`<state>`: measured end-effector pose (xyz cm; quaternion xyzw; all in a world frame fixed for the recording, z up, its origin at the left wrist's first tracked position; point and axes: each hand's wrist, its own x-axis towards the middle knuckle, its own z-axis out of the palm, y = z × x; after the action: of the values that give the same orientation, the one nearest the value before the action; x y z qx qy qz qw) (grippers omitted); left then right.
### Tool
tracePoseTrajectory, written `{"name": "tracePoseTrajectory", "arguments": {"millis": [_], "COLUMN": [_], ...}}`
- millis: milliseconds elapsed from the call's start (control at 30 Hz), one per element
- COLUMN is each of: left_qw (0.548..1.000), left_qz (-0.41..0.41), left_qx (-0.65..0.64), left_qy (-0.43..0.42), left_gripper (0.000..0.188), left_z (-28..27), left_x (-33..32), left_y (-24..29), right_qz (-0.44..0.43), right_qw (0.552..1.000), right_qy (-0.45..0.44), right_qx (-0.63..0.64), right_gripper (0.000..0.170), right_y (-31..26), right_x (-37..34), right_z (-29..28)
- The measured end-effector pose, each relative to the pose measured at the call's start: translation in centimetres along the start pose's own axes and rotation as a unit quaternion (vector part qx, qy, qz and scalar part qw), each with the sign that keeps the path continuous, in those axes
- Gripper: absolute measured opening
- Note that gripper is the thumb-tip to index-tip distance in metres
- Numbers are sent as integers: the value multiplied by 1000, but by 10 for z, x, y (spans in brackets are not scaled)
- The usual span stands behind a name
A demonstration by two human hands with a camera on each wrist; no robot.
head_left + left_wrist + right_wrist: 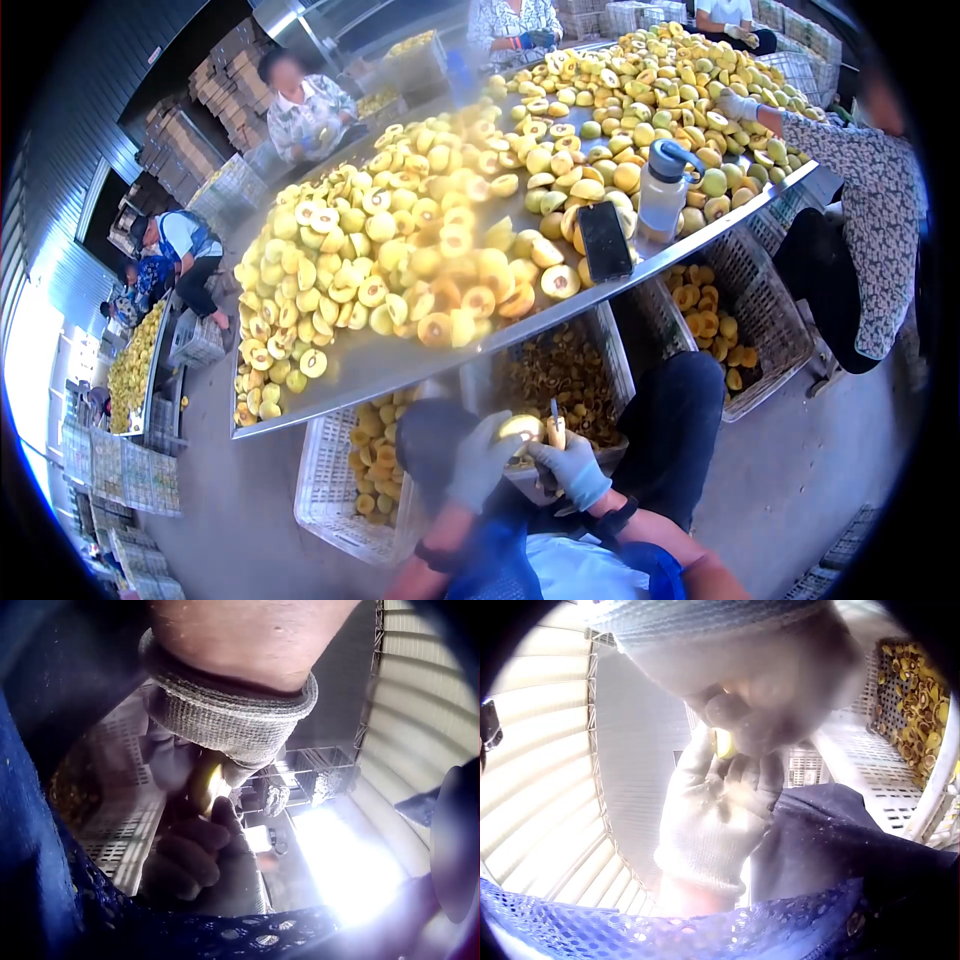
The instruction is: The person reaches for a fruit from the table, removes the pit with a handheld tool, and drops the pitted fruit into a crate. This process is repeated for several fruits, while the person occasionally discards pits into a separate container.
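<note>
My gloved left hand (478,465) holds a yellow peach (520,430) in front of my lap, its pale surface facing up in the head view. In my gloved right hand (575,468) is a small knife (556,428) with a light handle, its short blade pointing up beside the fruit. The right wrist view shows a sliver of the peach (724,742) between the two hands, which are close together. From the left wrist, the peach (208,786) appears below the grey glove cuff (225,724), and the right hand's curled fingers (184,855) overlap the knife's place.
A metal table (370,375) heaped with halved peaches (400,220) stands ahead, with a phone (605,242) and water bottle (663,190) near its edge. Below are a crate of scraps (565,370), a left crate (325,480) and a right crate (765,300) of peaches. Several people sit around.
</note>
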<state>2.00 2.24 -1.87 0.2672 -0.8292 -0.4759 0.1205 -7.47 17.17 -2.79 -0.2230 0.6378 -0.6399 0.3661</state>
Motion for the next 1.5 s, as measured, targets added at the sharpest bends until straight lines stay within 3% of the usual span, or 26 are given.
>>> {"name": "tracePoseTrajectory", "arguments": {"millis": [67,100,200,300,400,433,500,533,567,600,633,667,700,900,1000,1100,1267,1300,1333,1400,1433,1500], "left_qw": [998,999,998,998,990,994,974,970,957,936,927,970,953,931,926,920,956,973,969,966,956,990], "left_qz": [60,37,-10,45,-21,47,-12,14,-24,11,22,62,61,28,25,20,-5,43,32,-12,-60,31], "left_qx": [26,23,-54,1,-108,-62,-223,-244,-290,-353,-372,-223,-294,-364,-375,-390,-278,-207,-228,-255,-287,-137], "left_qy": [-6,-11,-19,-43,-88,-75,-43,-11,0,18,41,67,35,27,47,47,91,93,85,44,9,-12], "left_gripper": [47,48,51,59,68,71,73,72,69,64,55,46,64,63,45,43,38,38,40,47,47,53], "left_z": [0,-1,-4,-5,-5,-4,1,2,1,7,7,2,0,-3,-1,3,1,-3,-7,-4,-2,-1], "left_x": [-2,-3,-6,-8,-12,-8,-13,-12,-16,-15,-16,-15,-13,-15,-15,-15,-18,-16,-18,-21,-22,-24], "left_y": [-8,-1,5,-1,11,3,2,5,11,-6,-3,-2,-16,-12,-2,-4,-3,-14,-4,-12,-7,-2], "right_qz": [-61,-67,-45,-2,49,106,221,126,101,122,104,99,156,126,56,41,190,88,110,64,114,107], "right_qw": [998,998,999,999,992,981,941,976,987,974,980,979,963,990,995,993,975,989,980,986,983,984], "right_qy": [7,11,8,5,-23,-26,-14,-39,-24,-5,15,13,2,-25,-19,-12,-26,15,12,35,9,-7], "right_qx": [-3,-3,16,50,110,160,258,176,126,189,168,177,219,52,-81,-113,110,115,165,150,145,146], "right_gripper": [23,23,25,26,26,25,24,24,24,23,22,20,20,22,30,29,26,25,22,22,23,23], "right_y": [11,12,12,14,10,-4,-33,-24,-16,-34,-21,-13,-26,-25,-11,-7,-24,4,0,17,3,18], "right_x": [1,1,1,3,4,0,-8,-7,-8,-11,-8,-6,-7,-10,-9,-8,-10,-4,-2,4,-1,-1], "right_z": [-1,-1,-2,-4,-5,-4,-2,-4,-4,1,2,1,1,6,8,8,-3,-3,-4,1,-2,-2]}}
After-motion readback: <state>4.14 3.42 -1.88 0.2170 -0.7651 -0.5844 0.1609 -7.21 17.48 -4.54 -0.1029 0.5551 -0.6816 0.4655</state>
